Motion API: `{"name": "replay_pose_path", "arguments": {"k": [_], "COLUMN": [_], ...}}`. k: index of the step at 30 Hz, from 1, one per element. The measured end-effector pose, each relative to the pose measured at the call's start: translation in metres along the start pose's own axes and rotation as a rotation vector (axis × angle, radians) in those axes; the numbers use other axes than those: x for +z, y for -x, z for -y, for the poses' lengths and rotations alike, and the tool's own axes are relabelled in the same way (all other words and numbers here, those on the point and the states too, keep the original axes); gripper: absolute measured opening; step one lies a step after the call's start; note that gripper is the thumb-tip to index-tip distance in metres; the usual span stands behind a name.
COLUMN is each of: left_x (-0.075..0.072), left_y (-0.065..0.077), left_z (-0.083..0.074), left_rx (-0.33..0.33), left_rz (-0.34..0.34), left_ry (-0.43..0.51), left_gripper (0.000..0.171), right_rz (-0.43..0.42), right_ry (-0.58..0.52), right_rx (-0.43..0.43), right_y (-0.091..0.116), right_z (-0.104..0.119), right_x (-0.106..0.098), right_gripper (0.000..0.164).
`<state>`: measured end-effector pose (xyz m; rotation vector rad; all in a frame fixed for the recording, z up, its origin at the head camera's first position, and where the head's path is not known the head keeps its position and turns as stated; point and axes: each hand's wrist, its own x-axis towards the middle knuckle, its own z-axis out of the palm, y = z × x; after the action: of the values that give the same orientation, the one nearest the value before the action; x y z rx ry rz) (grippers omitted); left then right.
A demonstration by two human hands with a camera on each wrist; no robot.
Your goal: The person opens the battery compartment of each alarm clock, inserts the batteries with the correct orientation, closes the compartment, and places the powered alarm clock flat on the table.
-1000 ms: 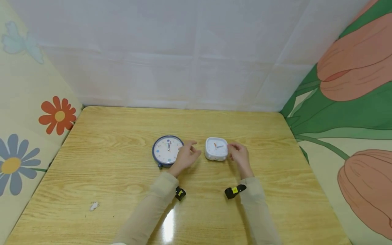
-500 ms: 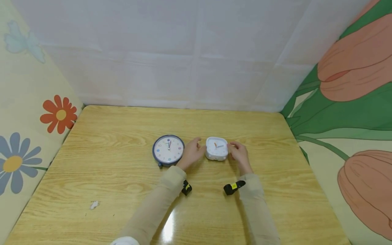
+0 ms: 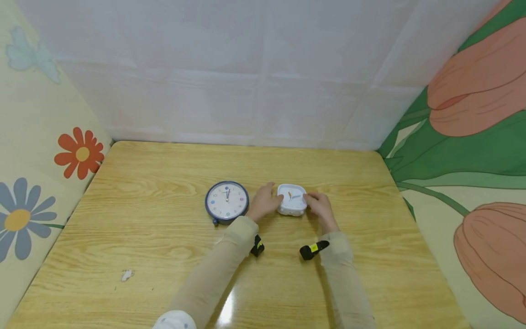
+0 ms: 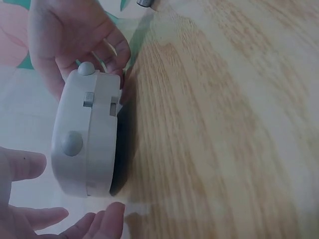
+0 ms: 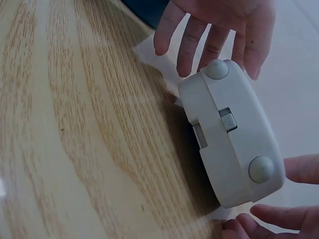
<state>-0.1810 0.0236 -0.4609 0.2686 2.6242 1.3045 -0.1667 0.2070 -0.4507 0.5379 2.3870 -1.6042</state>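
A small white alarm clock (image 3: pixel 292 205) lies face up on the wooden table, its orange and grey clock hands showing. My right hand (image 3: pixel 320 209) pinches its right edge between thumb and fingers. On the opposite side, my left hand (image 3: pixel 264 203) is spread with the thumb close at the clock's left edge. In the left wrist view, the left fingertips (image 4: pixel 115 219) stand just off the clock's end. The clock's near side carries two round knobs and a small slider, seen in the right wrist view. A round blue-rimmed clock (image 3: pixel 227 208) lies just left of my left hand.
The wooden table (image 3: pixel 164 183) ends at a white cloth backdrop (image 3: pixel 230 91). Flower-patterned panels stand along the left and right sides. A small white patch (image 3: pixel 126 275) marks the table's front left.
My left hand has moved right, from over the round clock's edge to the white clock's left side. The right hand has stayed at the white clock's right edge.
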Motion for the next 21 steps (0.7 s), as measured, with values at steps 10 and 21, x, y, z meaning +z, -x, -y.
{"name": "replay_pose_path", "arguments": {"k": [10,21], "left_x": [0.0077,0.0097], "left_y": [-0.0058,-0.0064], "left_z": [0.0044,0.0012], "left_rx": [0.023,0.031], "left_rz": [0.034,0.000], "left_ry": [0.058,0.061], "left_gripper": [0.049,0.042], "right_rz": [0.005,-0.002], "right_ry": [-0.002,-0.061], "right_rx": [-0.006,0.002], "right_y": [-0.0021,-0.0006], "right_z": [-0.0030,-0.0024], "right_x": [0.0032,0.0063], "right_gripper": [0.039,0.041]}}
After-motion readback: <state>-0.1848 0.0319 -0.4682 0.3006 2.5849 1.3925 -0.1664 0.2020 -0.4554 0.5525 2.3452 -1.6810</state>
